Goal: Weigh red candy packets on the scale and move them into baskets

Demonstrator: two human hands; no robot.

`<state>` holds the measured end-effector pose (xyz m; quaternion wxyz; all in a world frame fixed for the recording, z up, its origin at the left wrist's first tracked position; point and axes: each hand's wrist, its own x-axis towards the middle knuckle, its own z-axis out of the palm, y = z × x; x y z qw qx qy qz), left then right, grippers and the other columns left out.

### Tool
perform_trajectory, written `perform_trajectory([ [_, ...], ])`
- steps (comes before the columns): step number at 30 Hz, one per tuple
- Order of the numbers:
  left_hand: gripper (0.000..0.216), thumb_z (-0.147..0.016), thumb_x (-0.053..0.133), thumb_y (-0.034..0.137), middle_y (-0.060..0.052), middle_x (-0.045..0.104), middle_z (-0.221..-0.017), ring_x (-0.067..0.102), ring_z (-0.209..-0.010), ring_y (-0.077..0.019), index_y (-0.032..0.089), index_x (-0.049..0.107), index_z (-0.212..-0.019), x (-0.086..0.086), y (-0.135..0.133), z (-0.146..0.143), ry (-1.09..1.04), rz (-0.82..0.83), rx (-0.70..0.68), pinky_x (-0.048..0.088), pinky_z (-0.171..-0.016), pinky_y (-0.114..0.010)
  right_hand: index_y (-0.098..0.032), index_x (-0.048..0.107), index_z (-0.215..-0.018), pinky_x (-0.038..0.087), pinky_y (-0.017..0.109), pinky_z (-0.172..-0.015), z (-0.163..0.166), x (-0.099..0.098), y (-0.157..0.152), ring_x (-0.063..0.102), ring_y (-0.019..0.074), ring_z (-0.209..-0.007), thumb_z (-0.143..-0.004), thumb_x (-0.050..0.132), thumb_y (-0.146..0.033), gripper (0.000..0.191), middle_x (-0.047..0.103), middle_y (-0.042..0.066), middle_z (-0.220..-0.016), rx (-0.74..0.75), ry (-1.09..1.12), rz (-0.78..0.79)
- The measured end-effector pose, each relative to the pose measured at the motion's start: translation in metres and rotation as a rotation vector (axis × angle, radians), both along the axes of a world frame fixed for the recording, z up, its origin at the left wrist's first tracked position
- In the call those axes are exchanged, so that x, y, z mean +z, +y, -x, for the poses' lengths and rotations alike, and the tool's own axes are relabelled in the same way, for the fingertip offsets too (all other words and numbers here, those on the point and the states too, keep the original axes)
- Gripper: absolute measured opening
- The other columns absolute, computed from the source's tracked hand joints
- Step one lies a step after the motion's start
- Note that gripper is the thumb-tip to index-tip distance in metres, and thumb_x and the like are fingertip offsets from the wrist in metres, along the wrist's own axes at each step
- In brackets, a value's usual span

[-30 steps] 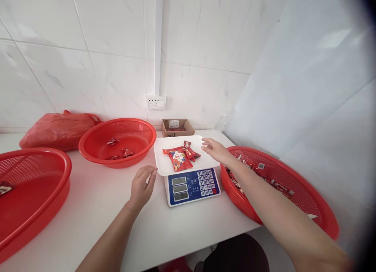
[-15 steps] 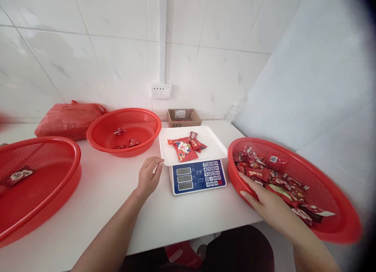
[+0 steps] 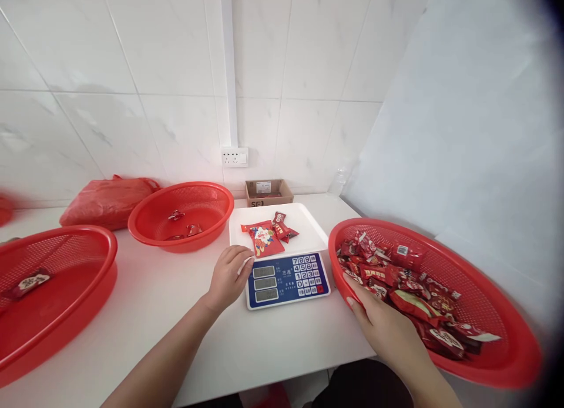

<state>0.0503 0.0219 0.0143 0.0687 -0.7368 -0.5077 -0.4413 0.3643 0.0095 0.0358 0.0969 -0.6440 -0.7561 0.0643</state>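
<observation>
My left hand (image 3: 229,277) has its fingers curled at the near left corner of the white tray (image 3: 304,223) on a digital scale (image 3: 286,280); the corner seems to lie between fingers and thumb. On that tray rest a red printed snack packet (image 3: 265,238) and a few smaller red wrapped pieces (image 3: 283,228). With my right hand (image 3: 381,323) I grip the near left rim of a red plastic basket (image 3: 493,278), fingers over the inside and thumb outside. Many red snack packets (image 3: 408,278) are heaped in this basket, which tilts toward me.
Another red basket (image 3: 205,199) with a few packets stands behind to the left. A larger one (image 3: 66,331) is at the far left with a dark red packet (image 3: 30,283). Along the wall are a red bag (image 3: 108,202), a cardboard box (image 3: 268,191) and a socket (image 3: 235,157).
The view has tilted up and shifted slightly. My left hand remains at the tray's corner, my right hand on the basket rim. The packets on the tray look unchanged.
</observation>
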Motion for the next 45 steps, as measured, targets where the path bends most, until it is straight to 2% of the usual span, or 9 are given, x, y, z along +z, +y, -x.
perform_trajectory([
  [5,0.022,-0.089,0.045,0.029,-0.007,0.062,-0.107,0.056,-0.101,-0.0208,0.022,0.06,-0.103,0.014,0.028,-0.015,0.106,0.27,-0.032,0.047,-0.085,-0.037,-0.026,0.038,-0.138,0.051,0.039,-0.077,-0.001,0.0,-0.001,0.06,0.0259,-0.107,-0.09,0.023,-0.034,0.051,0.053,0.005,-0.132,0.029,0.005,0.012],
  [9,0.022,-0.089,0.043,0.032,-0.006,0.061,-0.102,0.057,-0.097,-0.0198,0.022,0.061,-0.097,0.023,0.05,-0.021,0.135,0.346,0.003,0.048,-0.083,-0.034,-0.023,0.037,-0.138,0.05,0.038,-0.081,-0.002,0.001,-0.001,0.057,0.0249,-0.111,-0.09,0.02,-0.033,0.052,0.05,0.005,-0.135,0.05,-0.009,0.024],
  [12,0.031,-0.089,0.041,0.039,-0.011,0.058,-0.109,0.052,-0.108,-0.0245,0.018,0.056,-0.107,0.027,0.067,-0.023,0.137,0.396,0.095,0.042,-0.092,-0.041,-0.023,0.039,-0.137,0.051,0.038,-0.08,-0.002,-0.001,-0.001,0.057,0.0244,-0.112,-0.09,0.021,-0.034,0.052,0.05,0.005,-0.135,0.069,0.007,0.005],
  [17,0.065,-0.084,0.035,0.06,-0.017,0.032,-0.142,0.026,-0.132,-0.0327,0.021,0.031,-0.136,0.03,0.098,-0.032,0.195,0.588,0.132,0.026,-0.101,-0.057,-0.026,0.04,-0.136,0.052,0.037,-0.077,-0.004,-0.005,0.0,0.058,0.0236,-0.11,-0.089,0.025,-0.032,0.05,0.053,0.004,-0.132,0.084,0.043,-0.048],
  [25,0.097,-0.06,0.044,0.081,-0.008,0.003,-0.153,-0.003,-0.136,-0.0413,0.035,0.017,-0.142,0.045,0.132,-0.05,0.398,0.799,0.001,0.008,-0.096,-0.073,-0.025,0.042,-0.135,0.051,0.037,-0.08,-0.007,-0.011,0.0,0.059,0.0234,-0.109,-0.089,0.027,-0.032,0.049,0.053,0.004,-0.131,0.099,0.035,-0.095],
  [31,0.087,-0.059,0.044,0.081,-0.01,0.028,-0.147,0.021,-0.132,-0.0386,0.033,0.039,-0.132,0.054,0.145,-0.058,0.468,0.847,-0.053,0.021,-0.097,-0.067,-0.023,0.041,-0.136,0.054,0.034,-0.074,-0.004,-0.006,-0.002,0.06,0.0234,-0.107,-0.089,0.026,-0.032,0.05,0.051,0.004,-0.133,0.099,-0.003,-0.055],
  [35,0.081,-0.063,0.046,0.076,-0.011,0.037,-0.139,0.033,-0.126,-0.0354,0.029,0.042,-0.129,0.054,0.141,-0.06,0.465,0.813,-0.056,0.028,-0.097,-0.059,-0.02,0.04,-0.137,0.053,0.037,-0.077,-0.003,-0.003,-0.003,0.057,0.0244,-0.111,-0.09,0.022,-0.033,0.052,0.052,0.005,-0.133,0.111,-0.013,-0.032],
  [40,0.081,-0.068,0.047,0.069,-0.011,0.036,-0.139,0.03,-0.129,-0.0315,0.031,0.029,-0.137,0.054,0.132,-0.048,0.458,0.776,-0.073,0.024,-0.102,-0.055,-0.022,0.038,-0.138,0.053,0.037,-0.079,-0.004,-0.005,-0.003,0.057,0.0241,-0.111,-0.089,0.022,-0.034,0.052,0.048,0.003,-0.136,0.108,-0.034,-0.034],
  [45,0.07,-0.071,0.038,0.074,-0.007,0.039,-0.137,0.027,-0.13,-0.0294,0.034,0.041,-0.128,0.054,0.125,-0.036,0.469,0.745,-0.095,0.02,-0.103,-0.056,-0.023,0.038,-0.138,0.053,0.037,-0.077,-0.004,-0.008,-0.004,0.06,0.0244,-0.107,-0.09,0.022,-0.035,0.052,0.047,0.003,-0.136,0.091,-0.039,-0.063],
])
